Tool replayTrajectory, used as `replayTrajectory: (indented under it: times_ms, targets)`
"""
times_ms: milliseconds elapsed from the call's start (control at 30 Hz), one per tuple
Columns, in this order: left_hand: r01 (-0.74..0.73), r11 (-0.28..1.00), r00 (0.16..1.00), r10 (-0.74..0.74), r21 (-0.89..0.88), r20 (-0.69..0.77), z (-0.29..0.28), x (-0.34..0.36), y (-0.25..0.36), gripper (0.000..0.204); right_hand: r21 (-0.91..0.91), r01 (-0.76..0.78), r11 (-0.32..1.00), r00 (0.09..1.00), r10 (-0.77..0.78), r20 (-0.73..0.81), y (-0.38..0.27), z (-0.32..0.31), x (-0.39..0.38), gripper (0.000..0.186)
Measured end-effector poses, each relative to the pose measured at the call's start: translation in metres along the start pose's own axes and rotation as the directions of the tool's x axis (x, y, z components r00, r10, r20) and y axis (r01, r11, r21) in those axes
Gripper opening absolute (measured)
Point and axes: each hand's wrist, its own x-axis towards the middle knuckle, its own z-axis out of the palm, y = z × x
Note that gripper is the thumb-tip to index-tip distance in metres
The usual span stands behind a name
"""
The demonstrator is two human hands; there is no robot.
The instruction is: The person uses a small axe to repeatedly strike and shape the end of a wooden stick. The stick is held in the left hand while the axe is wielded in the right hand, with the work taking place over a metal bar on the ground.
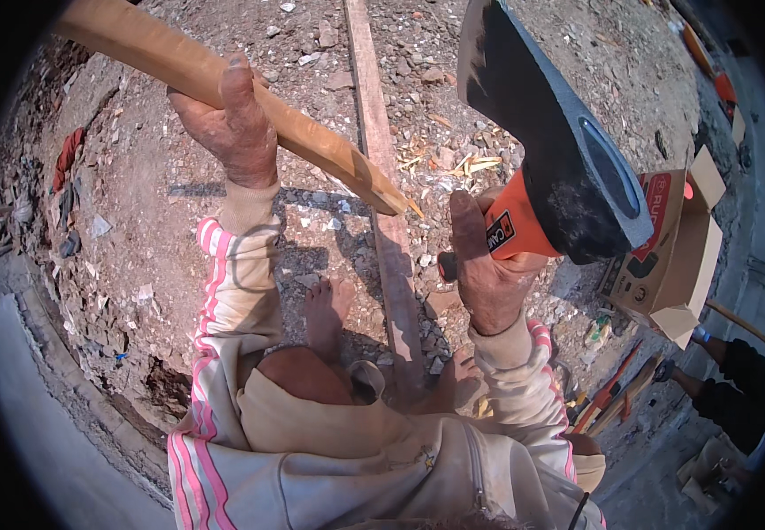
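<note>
My left hand is closed round a long wooden stick that slants down from the upper left, its cut end hanging over a board. In my right hand is an axe, gripped by its orange handle close under the head. The dark axe head points up and away, its broad blade at the top. Most of the axe handle below my fist is out of sight. Under the stick's tip, a narrow wooden board lies lengthwise on the ground between my bare feet.
Pale wood chips are scattered beside the board on stony, rubble-strewn soil. An opened cardboard box stands at the right, with long-handled tools below it. Another person's dark sleeve shows at the far right. A red cloth lies far left.
</note>
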Motion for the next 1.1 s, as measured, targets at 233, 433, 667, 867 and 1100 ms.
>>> replayTrajectory:
  times_ms: [233, 433, 667, 867, 1100]
  targets:
    - [0.075, 0.995, 0.997, -0.076, 0.064, 0.008, 0.001, -0.025, -0.004, 0.046, -0.267, -0.442, 0.856, 0.856, 0.492, 0.161, 0.167, -0.017, -0.040, 0.026]
    - [-0.023, 0.999, 1.000, 0.023, 0.027, -0.008, -0.028, 0.006, 0.014, 0.047, -0.033, -0.053, 0.998, 0.998, 0.054, 0.042, 0.013, -0.007, -0.012, 0.022]
    - [-0.049, 0.988, 0.998, 0.056, 0.146, -0.042, -0.009, -0.007, 0.022, 0.040, -0.356, -0.164, 0.920, 0.952, 0.242, 0.186, 0.134, -0.007, -0.053, 0.027]
    - [0.002, 1.000, 0.998, -0.001, 0.021, -0.055, -0.012, 0.001, 0.057, 0.035, -0.091, -0.192, 0.977, 0.961, 0.206, 0.183, 0.014, -0.027, -0.019, 0.020]
    - [0.008, 0.999, 0.999, -0.006, 0.045, -0.041, -0.001, 0.002, 0.052, 0.035, -0.167, -0.048, 0.985, 0.985, 0.074, 0.153, 0.094, -0.027, -0.058, 0.024]
